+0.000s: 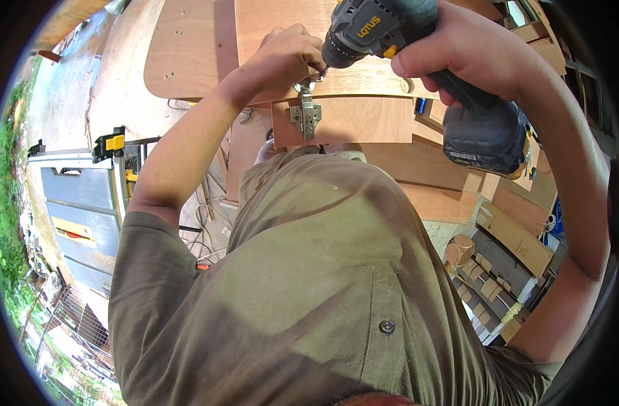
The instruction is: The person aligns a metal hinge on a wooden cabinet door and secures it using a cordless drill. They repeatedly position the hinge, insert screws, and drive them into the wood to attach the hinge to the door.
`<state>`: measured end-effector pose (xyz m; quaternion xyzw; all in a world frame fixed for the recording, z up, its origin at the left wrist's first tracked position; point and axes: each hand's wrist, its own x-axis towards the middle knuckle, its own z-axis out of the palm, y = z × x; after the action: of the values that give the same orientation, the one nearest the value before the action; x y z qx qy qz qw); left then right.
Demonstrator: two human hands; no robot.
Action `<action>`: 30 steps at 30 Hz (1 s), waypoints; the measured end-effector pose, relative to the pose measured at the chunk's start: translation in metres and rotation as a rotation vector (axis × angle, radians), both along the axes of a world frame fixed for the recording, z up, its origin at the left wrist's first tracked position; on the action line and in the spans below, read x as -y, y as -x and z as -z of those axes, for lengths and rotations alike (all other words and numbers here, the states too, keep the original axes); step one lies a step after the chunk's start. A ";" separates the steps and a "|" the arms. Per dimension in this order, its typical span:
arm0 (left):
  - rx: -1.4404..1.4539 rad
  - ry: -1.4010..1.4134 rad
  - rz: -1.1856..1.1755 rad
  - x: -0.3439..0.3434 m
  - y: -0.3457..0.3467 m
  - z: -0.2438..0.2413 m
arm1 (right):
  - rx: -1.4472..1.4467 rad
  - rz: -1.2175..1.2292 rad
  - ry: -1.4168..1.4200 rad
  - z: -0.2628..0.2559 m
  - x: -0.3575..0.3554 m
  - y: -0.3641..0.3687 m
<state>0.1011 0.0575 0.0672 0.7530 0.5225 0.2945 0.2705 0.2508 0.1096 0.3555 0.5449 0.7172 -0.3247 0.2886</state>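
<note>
My right hand (466, 51) grips a Lotus cordless drill (378, 30), its chuck pointing down and left. Close to the drill's tip, the bent fingers of my left hand (289, 56) meet at the cup end of a metal cabinet hinge (306, 114). Whether they pinch a screw or the bit is too small to tell. The hinge's cup end is at a plywood panel (370, 76), and its arm and mounting plate lie over a narrower wooden strip (365, 119) near my body. A round hole shows in the panel, right of the hinge.
A table saw (81, 203) with a yellow insert stands at the left. Another board (187, 56) with small holes lies at the upper left. Cables (203, 228) run over the floor. At the lower right are a cardboard box (514, 238) and several small wooden pieces.
</note>
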 end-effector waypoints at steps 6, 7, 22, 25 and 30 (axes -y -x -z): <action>-0.003 0.075 -0.030 0.006 0.003 -0.005 | 0.108 -0.039 -0.037 0.000 0.003 0.013; 0.004 0.057 -0.045 0.010 0.007 -0.005 | 0.155 -0.055 -0.074 0.005 0.006 0.024; -0.172 -0.347 -0.402 0.105 0.005 0.010 | -0.263 -0.081 0.078 0.034 -0.016 -0.036; -0.161 -0.289 -0.398 0.123 -0.006 0.015 | -0.212 -0.085 0.081 0.029 -0.015 -0.033; -0.133 -0.309 -0.490 0.130 -0.020 0.026 | -0.162 -0.112 0.053 0.033 -0.020 -0.036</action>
<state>0.1210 -0.0721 0.0411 0.6545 0.6541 0.3772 0.0387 0.2869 0.1301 0.3228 0.4681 0.7586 -0.3700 0.2619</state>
